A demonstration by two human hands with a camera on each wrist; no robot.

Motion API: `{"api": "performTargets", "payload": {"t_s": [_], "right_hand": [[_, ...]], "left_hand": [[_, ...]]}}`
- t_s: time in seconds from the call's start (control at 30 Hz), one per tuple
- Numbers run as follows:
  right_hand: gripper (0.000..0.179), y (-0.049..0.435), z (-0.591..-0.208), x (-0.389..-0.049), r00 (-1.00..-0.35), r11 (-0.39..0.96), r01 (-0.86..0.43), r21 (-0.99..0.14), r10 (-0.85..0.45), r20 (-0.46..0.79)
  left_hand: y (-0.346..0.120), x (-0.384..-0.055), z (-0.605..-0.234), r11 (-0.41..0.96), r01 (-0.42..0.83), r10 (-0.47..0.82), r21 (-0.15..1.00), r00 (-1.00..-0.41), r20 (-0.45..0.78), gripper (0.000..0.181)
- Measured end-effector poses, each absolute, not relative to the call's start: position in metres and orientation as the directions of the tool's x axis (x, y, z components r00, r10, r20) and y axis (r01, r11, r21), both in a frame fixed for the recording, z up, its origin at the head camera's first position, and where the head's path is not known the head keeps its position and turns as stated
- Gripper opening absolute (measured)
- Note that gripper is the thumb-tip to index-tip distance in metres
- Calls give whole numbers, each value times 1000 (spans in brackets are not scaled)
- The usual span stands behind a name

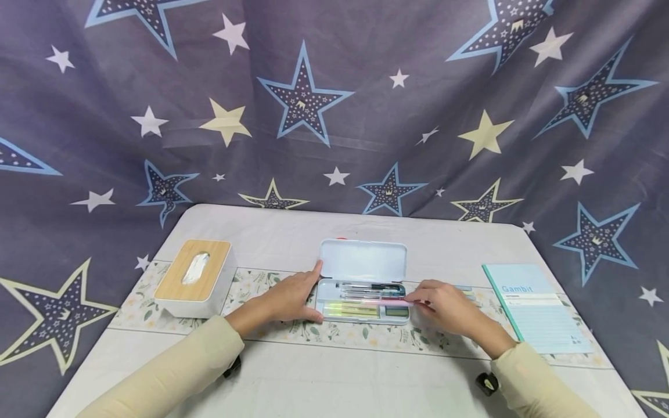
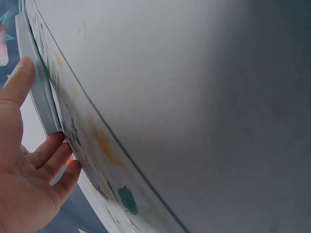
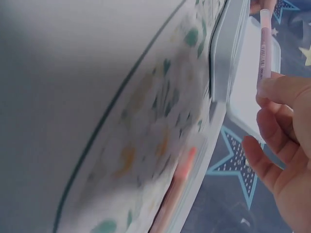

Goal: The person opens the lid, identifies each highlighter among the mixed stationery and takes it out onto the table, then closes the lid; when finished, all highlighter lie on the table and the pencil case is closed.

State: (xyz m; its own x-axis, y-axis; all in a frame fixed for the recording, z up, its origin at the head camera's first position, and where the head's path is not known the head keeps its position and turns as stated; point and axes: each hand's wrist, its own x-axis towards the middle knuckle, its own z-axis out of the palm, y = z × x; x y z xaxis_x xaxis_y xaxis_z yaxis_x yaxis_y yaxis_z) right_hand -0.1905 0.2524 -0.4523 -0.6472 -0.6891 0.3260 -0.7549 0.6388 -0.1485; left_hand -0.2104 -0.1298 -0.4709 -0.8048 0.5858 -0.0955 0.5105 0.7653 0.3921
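A pale blue pencil case [image 1: 321,296] lies on the table with its lid [image 1: 363,260] raised at the back. My left hand [image 1: 292,295] holds the case at its left end, thumb against the front wall [image 2: 38,97] and fingers around the end. Inside lie several clear and dark-tipped pens [image 1: 368,287], yellow-green sticks [image 1: 352,309] and a dark green block [image 1: 396,312]. Between thumb and fingers, my right hand [image 1: 444,303] pinches a pink pen [image 3: 265,48] by one end. The pen stretches leftward over the open case.
A tissue box [image 1: 219,284] with a wooden top stands at the left. Toward the right lies a light blue notebook [image 1: 538,307]. More pens [image 1: 465,288] lie just beyond my right hand, one of them a pink stick [image 3: 177,191]. A floral runner [image 1: 266,331] crosses the table.
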Motion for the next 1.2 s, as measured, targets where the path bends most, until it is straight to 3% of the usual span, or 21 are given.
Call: {"api": "performTargets", "payload": {"t_s": [0.37, 1.2], "right_hand": [[23, 282, -456, -189, -696, 685, -707, -177, -628, 349], [29, 342, -467, -180, -710, 710, -683, -172, -591, 383]], "left_hand": [[-131, -211, -472, 769, 507, 581, 389, -808, -95, 127], [-131, -211, -473, 771, 502, 577, 391, -811, -97, 127]]}}
